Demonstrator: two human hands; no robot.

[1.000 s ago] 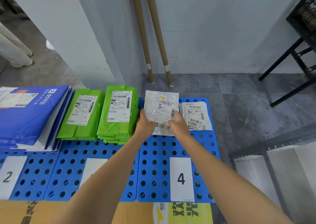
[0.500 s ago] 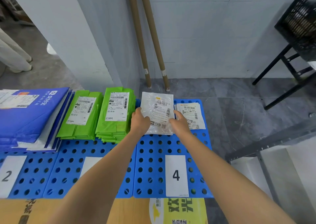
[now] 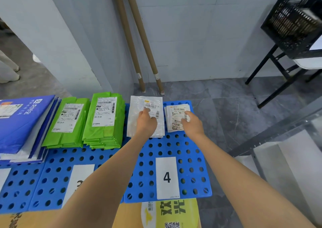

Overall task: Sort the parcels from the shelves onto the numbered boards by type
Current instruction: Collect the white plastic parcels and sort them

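A clear plastic parcel (image 3: 137,118) with a white label lies flat at the back left of blue board 4 (image 3: 191,158). My left hand (image 3: 146,124) rests palm-down on it, fingers over the label. To its right, on the same board, is a small stack of white labelled parcels (image 3: 175,123). My right hand (image 3: 191,124) touches its top with the fingertips. Neither hand lifts anything. Two stacks of green parcels (image 3: 104,121) sit on board 3 (image 3: 52,175), and blue envelopes (image 3: 22,123) are piled on the board at far left.
Two cardboard tubes (image 3: 137,44) lean in the wall corner behind the boards. A black crate (image 3: 292,23) sits on a dark stand at the upper right. A grey metal shelf frame (image 3: 278,132) runs along the right. The boards lie on cardboard boxes (image 3: 167,213).
The clear parcel, held up in both hands before, now lies flat on board 4. My right hand has let go of it and moved right onto the small white stack.
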